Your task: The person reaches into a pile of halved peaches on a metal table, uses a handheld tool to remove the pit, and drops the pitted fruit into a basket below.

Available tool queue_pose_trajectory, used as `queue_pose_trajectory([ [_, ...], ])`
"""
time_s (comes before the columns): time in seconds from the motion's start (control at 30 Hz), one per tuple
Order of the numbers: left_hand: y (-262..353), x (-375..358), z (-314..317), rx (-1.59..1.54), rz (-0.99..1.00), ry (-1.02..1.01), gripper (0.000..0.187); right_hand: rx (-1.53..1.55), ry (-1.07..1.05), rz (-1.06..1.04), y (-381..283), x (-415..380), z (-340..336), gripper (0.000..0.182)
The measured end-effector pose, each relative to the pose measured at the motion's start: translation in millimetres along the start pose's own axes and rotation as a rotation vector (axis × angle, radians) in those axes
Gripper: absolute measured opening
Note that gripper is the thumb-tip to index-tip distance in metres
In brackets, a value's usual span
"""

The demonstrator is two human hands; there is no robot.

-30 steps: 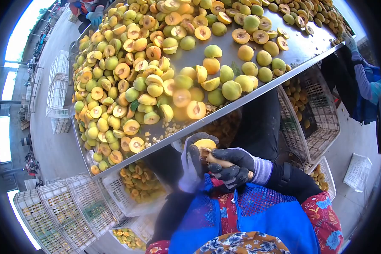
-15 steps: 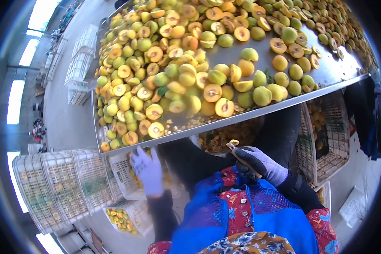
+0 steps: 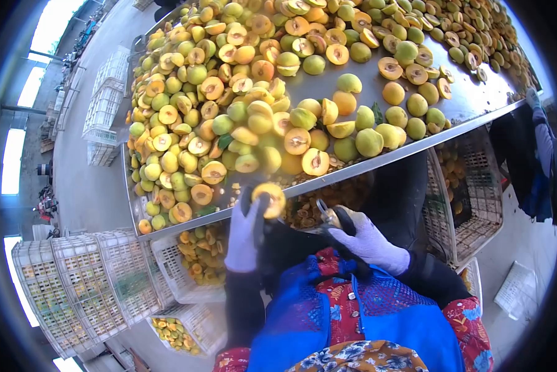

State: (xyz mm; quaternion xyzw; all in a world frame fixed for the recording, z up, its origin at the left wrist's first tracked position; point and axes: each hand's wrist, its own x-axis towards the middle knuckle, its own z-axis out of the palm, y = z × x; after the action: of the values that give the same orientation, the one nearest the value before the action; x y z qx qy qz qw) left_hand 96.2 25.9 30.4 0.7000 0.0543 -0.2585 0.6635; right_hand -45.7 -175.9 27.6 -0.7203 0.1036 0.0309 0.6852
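Observation:
My left hand [image 3: 244, 239], in a pale lilac glove with dark fingers, grips a yellow peach half [image 3: 270, 199] by its edge, just off the table's front rim. The cut face of the half is toward me. To its right, my right hand [image 3: 365, 239], gloved alike, is closed round a pitting tool with a small metal loop [image 3: 321, 207] at its tip, pointing up and left toward the peach half. The handle is mostly hidden in the fist. Beyond both hands, halved peaches [image 3: 229, 93] are heaped on a metal table [image 3: 328, 87], many with stones showing.
A raised metal rim [image 3: 328, 185] edges the table. Below it, a crate of peach halves [image 3: 188, 279] stands by my left arm, with scraps [image 3: 312, 208] between my knees. White crates [image 3: 86, 285] are stacked at left; another crate [image 3: 477, 229] is at right. Another person's gloved arm [image 3: 542, 136] shows far right.
My left hand has moved right from the crate side and now holds a peach half. My right hand has shifted slightly left; the yellow scrap at the tool's tip is gone. The view has shifted slightly.

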Motion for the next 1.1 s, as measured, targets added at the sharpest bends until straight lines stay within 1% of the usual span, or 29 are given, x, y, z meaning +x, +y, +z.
queue_pose_trajectory([
  [0.03,-4,-9,9,-0.005,-0.023,-0.039,0.037,-0.024,0.058,0.000,-6,5,4,0.024],
  [0.1,-11,-20,27,0.034,0.128,-0.113,0.036,-0.071,0.177,0.001,-13,12,11,0.026],
  [0.13,-6,-28,35,0.068,0.094,-0.182,0.035,-0.055,0.211,0.003,-12,16,13,0.027],
  [0.23,-21,-35,45,0.361,0.304,-0.196,0.033,-0.121,0.273,0.002,-6,17,16,0.028],
  [0.33,-8,-49,61,0.466,0.301,-0.153,0.029,-0.236,0.269,0.034,2,14,18,0.029],
  [0.43,-21,-43,62,0.552,0.462,-0.174,0.030,-0.161,0.263,-0.036,3,17,14,0.029],
  [0.47,-23,-42,63,0.569,0.504,-0.174,0.031,-0.130,0.232,-0.014,2,15,13,0.029],
  [0.53,-25,-38,66,0.608,0.393,-0.091,0.031,-0.068,0.170,0.025,-4,11,9,0.029],
  [0.57,-26,-37,66,0.626,0.336,-0.045,0.031,-0.134,0.125,-0.034,-12,5,9,0.030],
  [0.6,-34,-29,62,0.549,0.322,-0.024,0.031,-0.123,0.131,-0.046,-21,0,7,0.030],
  [0.63,-35,-30,58,0.430,0.231,-0.036,0.032,-0.111,0.142,-0.059,-26,-2,6,0.031],
  [0.7,-39,-29,54,0.141,0.146,-0.125,0.038,-0.223,0.057,0.022,-21,1,-2,0.031],
  [0.8,-26,-37,64,-0.147,0.037,-0.176,0.047,-0.400,-0.062,0.036,-14,-5,0,0.035],
  [0.9,-27,-39,66,-0.186,-0.017,-0.186,0.055,-0.490,-0.119,0.045,-11,-8,3,0.039],
  [0.97,-30,-41,65,-0.076,0.059,-0.169,0.050,-0.506,-0.117,0.039,-8,-10,5,0.039],
  [1.07,-38,-42,62,0.146,0.209,-0.109,0.045,-0.500,-0.105,-0.030,-4,-11,9,0.040],
  [1.1,-41,-42,62,0.230,0.265,-0.083,0.044,-0.488,-0.130,-0.002,-7,-11,10,0.039],
])
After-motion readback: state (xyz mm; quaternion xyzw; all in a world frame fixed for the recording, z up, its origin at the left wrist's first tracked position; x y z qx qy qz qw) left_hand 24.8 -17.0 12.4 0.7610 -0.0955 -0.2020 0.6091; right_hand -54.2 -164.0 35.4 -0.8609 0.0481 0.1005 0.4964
